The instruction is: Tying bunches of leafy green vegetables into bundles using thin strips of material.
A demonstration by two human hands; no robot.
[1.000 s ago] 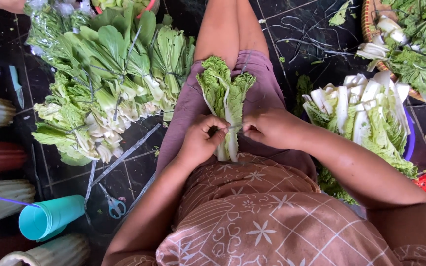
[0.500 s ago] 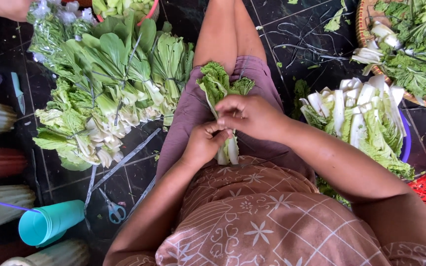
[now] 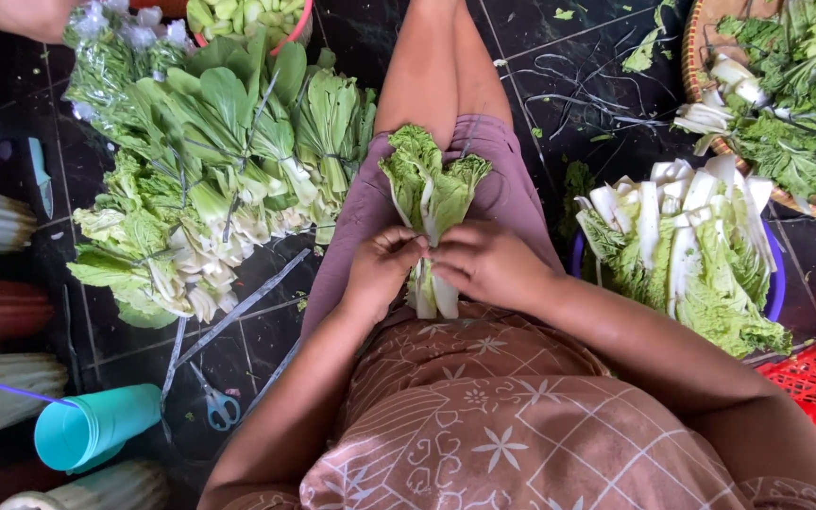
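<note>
Left hand [image 3: 382, 269] and right hand [image 3: 488, 264] are both closed around one bundle of leafy greens [image 3: 432, 194], gripping it at the waist of the stalks. Fingers of the two hands meet at the centre of the bundle, curled in and pressed against it; the thumbs are hidden beneath. Whether a tie runs between the fingers cannot be told.

The bundle rests on the person's lap, lengthwise along the thigh. Its crinkled green leaf tops fan out beyond the hands, away from the body; its pale white stalk ends [image 3: 432, 297] protrude below the hands, toward the body and against the patterned cloth [image 3: 484, 425].

To the person's left, on the dark tiled floor [image 3: 559, 57], lies a pile of tied green bundles [image 3: 210, 179], well apart from the hands. A pair of scissors [image 3: 219, 406] and a teal cup [image 3: 96, 427] lie nearer the left elbow. To the right, a heap of loose white-stalked greens [image 3: 687, 246] sits in a blue basin [image 3: 774, 283], near the right forearm. A woven basket [image 3: 710, 76] of further greens stands beyond it, at the upper right.
</note>
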